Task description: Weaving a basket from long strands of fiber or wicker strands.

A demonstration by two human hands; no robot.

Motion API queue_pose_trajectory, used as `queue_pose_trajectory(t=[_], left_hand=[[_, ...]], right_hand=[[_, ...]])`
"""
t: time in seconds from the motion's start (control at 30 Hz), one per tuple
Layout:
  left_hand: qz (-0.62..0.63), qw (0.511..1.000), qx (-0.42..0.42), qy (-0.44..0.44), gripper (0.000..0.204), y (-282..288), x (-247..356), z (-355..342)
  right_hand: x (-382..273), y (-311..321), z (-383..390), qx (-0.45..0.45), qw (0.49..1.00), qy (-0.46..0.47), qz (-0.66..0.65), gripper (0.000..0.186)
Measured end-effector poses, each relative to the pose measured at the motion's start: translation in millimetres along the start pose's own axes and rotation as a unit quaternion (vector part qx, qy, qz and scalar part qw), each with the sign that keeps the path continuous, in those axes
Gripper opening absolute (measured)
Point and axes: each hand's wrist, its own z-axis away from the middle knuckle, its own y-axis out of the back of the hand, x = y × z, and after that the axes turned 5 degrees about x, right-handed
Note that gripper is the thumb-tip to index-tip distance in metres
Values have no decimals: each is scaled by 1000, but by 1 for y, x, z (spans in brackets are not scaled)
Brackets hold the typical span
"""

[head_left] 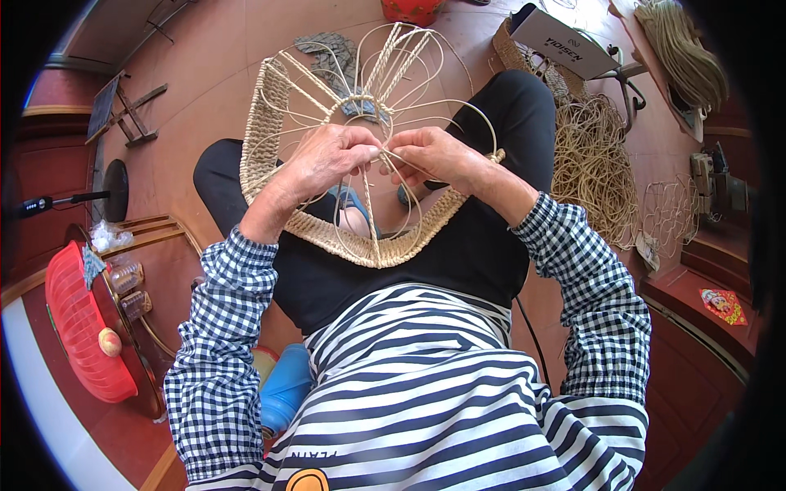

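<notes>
Shirt (426, 393), hands (323, 155) pinching cord (383, 153), woven frame (262, 114)

Bare hands (327, 155): two
Checked sleeves (233, 286): two
Woven frame (266, 123): one
Cord heap (594, 172): one
Cord bundle (684, 51): one
Clear containers (127, 277): two
Blue bottle (286, 389): one
Red plastic basket (70, 315): one

Woven frame (378, 252): pale straw colour, lying across the lap (327, 288). Dense band (264, 123) along left and near sides; braided spokes (370, 204), thin loops around a central ring (360, 97).
</notes>
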Motion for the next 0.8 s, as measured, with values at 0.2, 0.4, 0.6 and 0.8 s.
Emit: queue_pose_trajectory(t=[0.2,0.4,0.6,0.8], left_hand=[[49,999,-18,-2,28,5,-8,-6],[57,998,25,21,27,-5,0,-5],[-96,987,113,-62,24,-15,-6,0],[-41,964,239,-109,14,-39,-9,8]], right_hand=[[-5,1,0,-34,999,-11,-32,24],[7,6,-5,-40,996,-3,-82,17],[7,3,-4,12,996,14,-87,12],[13,3,-9,13,994,27,-103,10]])
